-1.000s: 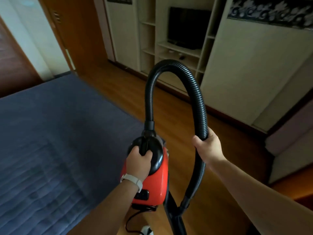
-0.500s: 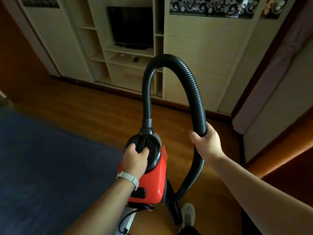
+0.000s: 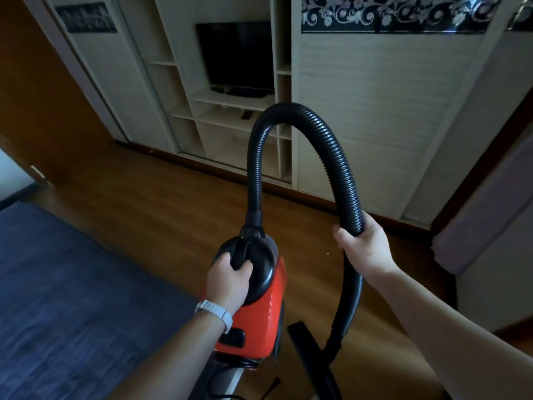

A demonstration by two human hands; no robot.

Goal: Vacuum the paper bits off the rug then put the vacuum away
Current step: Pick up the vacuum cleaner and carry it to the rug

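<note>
A red canister vacuum [image 3: 259, 319] with a black top hangs in the air in front of me. My left hand [image 3: 229, 280] grips its black carry handle. A ribbed black hose [image 3: 326, 140] arches up from the vacuum's top and comes down on the right, where my right hand [image 3: 362, 245] grips it. The hose's lower end joins a black nozzle tube [image 3: 305, 339] near the bottom edge. The dark blue rug [image 3: 57, 298] lies on the floor at the lower left. I see no paper bits on it.
A wooden floor [image 3: 173, 212] runs between the rug and a cream wall unit [image 3: 360, 111] with open shelves and a dark television [image 3: 239, 56]. A brown door [image 3: 34, 96] stands at the left. A pale curtain [image 3: 490, 197] hangs at the right.
My view has swung right then slightly back left, away from the rug and toward the wall unit. Both hands keep the same hold on the vacuum and hose.
</note>
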